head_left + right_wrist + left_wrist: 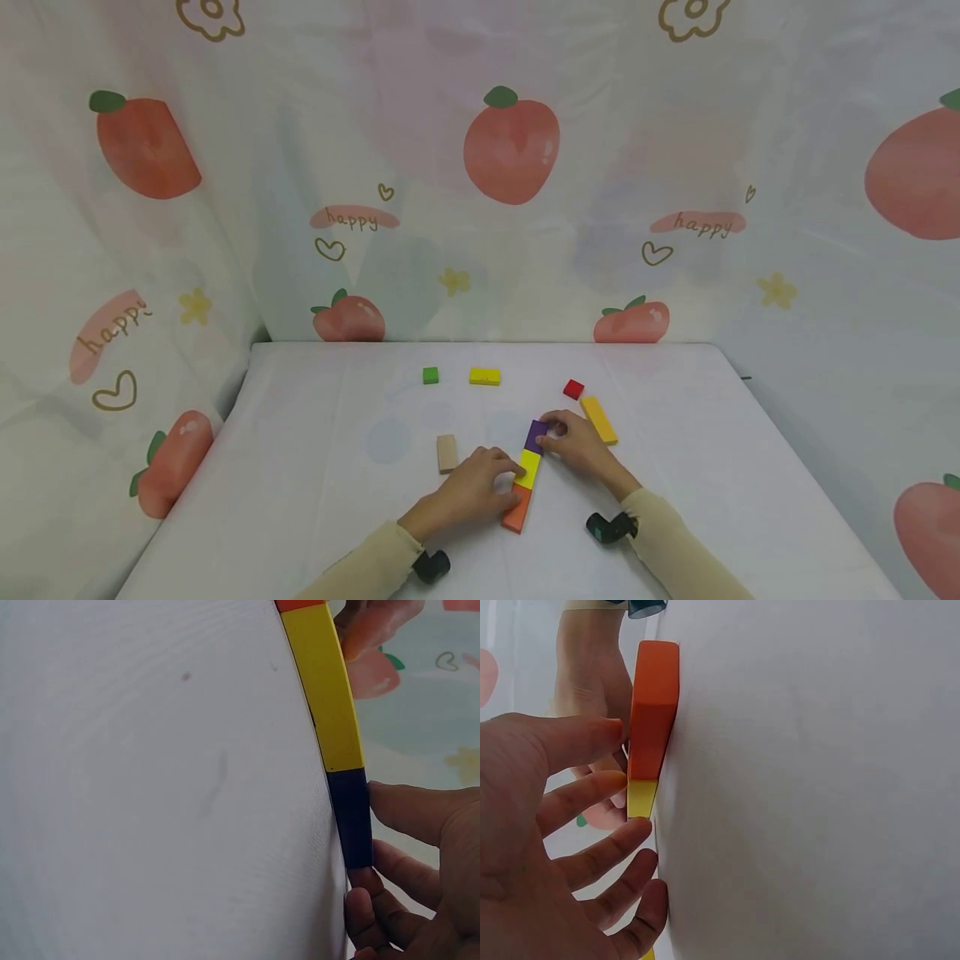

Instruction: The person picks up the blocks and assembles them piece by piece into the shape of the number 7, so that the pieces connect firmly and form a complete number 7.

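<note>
Purple block (pixel 535 435) is pinched by the right hand (pixel 579 443); the left hand (pixel 474 487), grip loose, touches yellow block (pixel 530 467) and orange block (pixel 517 517).

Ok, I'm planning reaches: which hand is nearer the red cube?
Right. The right hand is at the purple block, with the red cube just beyond it; the left hand is farther off to the left, at the orange block.

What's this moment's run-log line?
left hand: at orange block, yellow block | right hand: touches purple block | layout: all three end to end
</note>
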`<state>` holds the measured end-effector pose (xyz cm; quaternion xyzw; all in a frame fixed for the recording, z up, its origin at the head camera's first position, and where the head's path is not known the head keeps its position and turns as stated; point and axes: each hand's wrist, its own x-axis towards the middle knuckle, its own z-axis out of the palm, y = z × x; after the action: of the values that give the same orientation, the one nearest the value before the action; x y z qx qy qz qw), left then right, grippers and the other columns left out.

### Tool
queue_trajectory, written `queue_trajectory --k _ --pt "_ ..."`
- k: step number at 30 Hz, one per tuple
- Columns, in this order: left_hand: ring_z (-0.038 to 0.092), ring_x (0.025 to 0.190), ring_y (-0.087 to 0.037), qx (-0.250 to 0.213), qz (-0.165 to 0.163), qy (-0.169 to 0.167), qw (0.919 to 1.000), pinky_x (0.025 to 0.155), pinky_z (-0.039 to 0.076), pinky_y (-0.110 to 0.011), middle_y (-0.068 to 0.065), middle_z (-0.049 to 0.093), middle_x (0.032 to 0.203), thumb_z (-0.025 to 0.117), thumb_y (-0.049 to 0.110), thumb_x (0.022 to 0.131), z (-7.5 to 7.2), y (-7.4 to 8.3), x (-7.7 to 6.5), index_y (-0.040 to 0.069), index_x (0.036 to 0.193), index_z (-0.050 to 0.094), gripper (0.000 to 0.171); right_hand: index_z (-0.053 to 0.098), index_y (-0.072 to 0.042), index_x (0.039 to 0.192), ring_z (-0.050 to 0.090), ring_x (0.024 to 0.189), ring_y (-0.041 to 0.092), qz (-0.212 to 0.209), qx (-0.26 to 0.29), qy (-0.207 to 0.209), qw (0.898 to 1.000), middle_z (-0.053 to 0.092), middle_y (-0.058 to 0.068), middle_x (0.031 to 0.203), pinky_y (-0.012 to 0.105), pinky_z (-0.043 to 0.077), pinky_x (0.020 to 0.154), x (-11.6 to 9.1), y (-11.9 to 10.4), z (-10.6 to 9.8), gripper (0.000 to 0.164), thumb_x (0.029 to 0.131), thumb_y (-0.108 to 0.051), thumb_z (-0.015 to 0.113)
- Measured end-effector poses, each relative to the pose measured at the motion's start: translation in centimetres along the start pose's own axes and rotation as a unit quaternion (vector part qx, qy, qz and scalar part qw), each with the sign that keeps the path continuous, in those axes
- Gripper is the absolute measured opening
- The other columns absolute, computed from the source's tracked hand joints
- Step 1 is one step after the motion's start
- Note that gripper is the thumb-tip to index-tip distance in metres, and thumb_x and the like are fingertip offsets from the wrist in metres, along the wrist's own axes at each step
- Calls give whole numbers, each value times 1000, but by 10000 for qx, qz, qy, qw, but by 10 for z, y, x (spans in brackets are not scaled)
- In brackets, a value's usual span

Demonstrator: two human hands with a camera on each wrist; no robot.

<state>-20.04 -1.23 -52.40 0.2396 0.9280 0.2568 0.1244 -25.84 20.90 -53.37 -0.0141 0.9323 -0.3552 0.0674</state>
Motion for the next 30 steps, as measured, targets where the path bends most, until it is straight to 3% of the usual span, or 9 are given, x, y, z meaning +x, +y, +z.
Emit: queue_trajectory --k 8,20,30 --pt "53 123 -16 13 8 246 9997 102 49 -39 4 59 132 66 41 92 -2 -2 10 27 136 57 47 65 -18 122 53 98 19 -123 45 -4 9999 63 2 108 35 50 87 2 2 0 38 87 -29 75" --pt "51 121 -18 4 54 310 9995 103 47 -40 1 58 133 64 36 94 -2 -2 30 27 136 59 43 65 -16 121 53 98 20 -180 125 -7 9998 64 3 107 34 48 86 0 2 -1 36 88 -27 74" --pt "51 119 -20 269 65 437 9987 101 46 -40 -1 59 131 63 33 95 0 0 35 27 135 60 41 65 -17 122 53 98 19 -145 151 -13 9998 64 3 109 34 50 86 2 3 0 36 88 -27 73"
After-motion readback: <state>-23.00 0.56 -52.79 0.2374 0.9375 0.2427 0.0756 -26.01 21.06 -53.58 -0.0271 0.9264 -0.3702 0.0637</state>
